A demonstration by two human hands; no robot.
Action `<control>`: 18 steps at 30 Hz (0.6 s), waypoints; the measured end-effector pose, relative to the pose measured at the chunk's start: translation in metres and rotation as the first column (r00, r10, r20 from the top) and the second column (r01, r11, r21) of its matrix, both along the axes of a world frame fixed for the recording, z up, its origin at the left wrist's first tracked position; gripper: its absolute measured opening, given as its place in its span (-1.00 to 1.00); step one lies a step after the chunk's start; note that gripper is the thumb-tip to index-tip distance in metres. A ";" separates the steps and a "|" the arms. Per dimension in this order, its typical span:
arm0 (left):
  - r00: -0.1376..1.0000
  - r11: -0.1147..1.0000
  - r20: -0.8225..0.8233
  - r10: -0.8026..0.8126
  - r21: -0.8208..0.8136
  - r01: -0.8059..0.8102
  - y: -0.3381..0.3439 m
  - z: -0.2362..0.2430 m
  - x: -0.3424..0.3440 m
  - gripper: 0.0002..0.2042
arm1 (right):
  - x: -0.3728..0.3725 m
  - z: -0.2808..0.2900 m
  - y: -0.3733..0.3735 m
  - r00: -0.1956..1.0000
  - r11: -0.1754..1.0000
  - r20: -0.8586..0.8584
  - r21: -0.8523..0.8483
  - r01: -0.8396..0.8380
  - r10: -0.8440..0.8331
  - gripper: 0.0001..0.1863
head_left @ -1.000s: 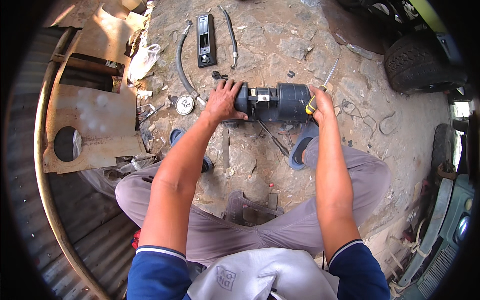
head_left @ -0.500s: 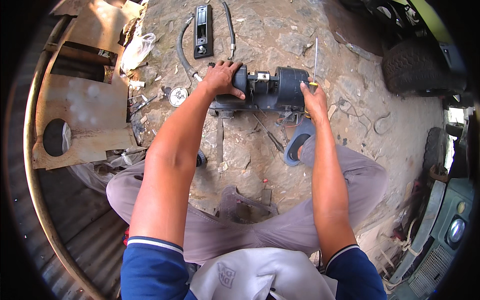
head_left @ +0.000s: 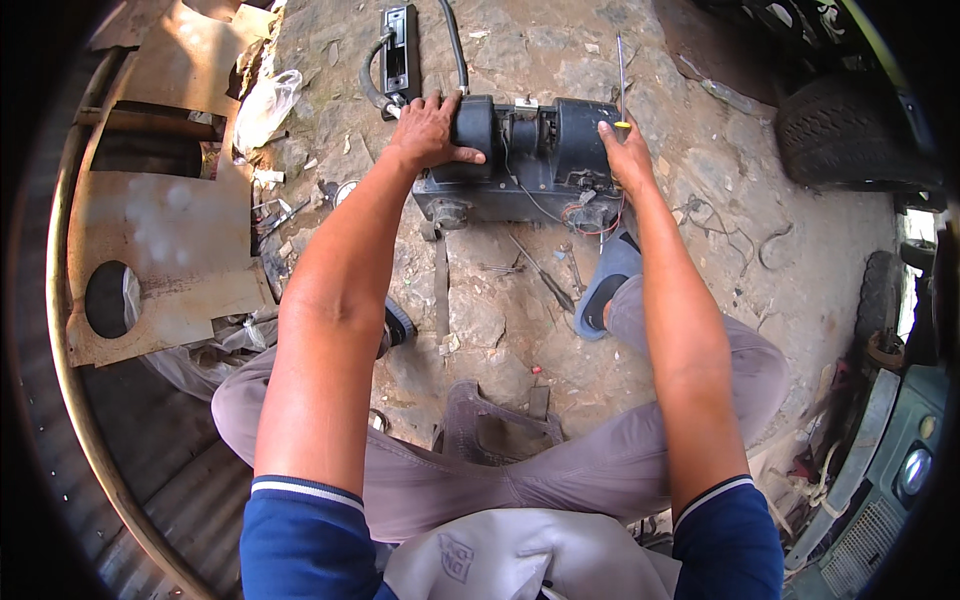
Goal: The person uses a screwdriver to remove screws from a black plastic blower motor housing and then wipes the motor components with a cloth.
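Set on or just above stony ground (head_left: 700, 130), cannot tell which: black housing (head_left: 540, 185), straight ahead. Probably stiff, bulky yet fairly light, perhaps slippery on smooth walls; best gripped by both rounded drums (head_left: 578, 140). Looks dusty and scuffed, narrower at mid-length. Touched at left drum by left hand (head_left: 428, 132), spread wide; met at right drum by right hand (head_left: 630, 155), curled around screwdriver (head_left: 622, 125). Trailed below by reddish wires (head_left: 580, 210).

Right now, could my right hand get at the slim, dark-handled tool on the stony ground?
Probably not until emptied: nothing covers the slim tool, but your right hand holds a yellow-handled screwdriver beside the black plastic housing.
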State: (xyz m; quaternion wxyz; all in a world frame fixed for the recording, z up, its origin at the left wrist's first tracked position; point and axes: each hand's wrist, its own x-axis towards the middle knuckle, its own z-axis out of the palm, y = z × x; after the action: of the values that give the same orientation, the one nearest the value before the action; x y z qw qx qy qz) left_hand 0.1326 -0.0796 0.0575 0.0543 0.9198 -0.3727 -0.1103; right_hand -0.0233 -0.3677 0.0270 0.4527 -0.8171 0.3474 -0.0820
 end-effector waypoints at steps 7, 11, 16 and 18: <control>1.000 1.000 -0.003 0.016 -0.024 -0.016 -0.001 -0.001 0.004 0.24 | -0.008 0.016 0.011 0.998 0.951 -0.006 -0.302 0.064 -0.069 -0.40; 0.999 0.999 -0.036 0.024 -0.024 -0.024 0.002 0.001 0.001 0.26 | -0.053 0.037 0.056 0.966 0.966 -0.024 -0.048 0.255 -0.256 -0.53; 1.000 0.998 -0.011 0.027 -0.056 -0.027 0.007 0.001 -0.004 0.27 | -0.120 0.021 0.143 0.989 0.994 -0.131 0.076 0.080 -0.070 -0.56; 1.000 0.998 -0.012 0.028 -0.051 -0.029 0.009 0.003 -0.009 0.27 | -0.139 0.013 0.168 0.992 1.000 -0.127 -0.002 0.001 -0.002 -0.57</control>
State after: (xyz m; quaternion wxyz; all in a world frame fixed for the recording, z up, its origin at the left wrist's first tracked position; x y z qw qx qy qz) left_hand 0.1233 -0.0707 0.0608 0.0818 0.9226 -0.3620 -0.1052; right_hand -0.1618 -0.1993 0.0400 0.4289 -0.8208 0.3760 -0.0306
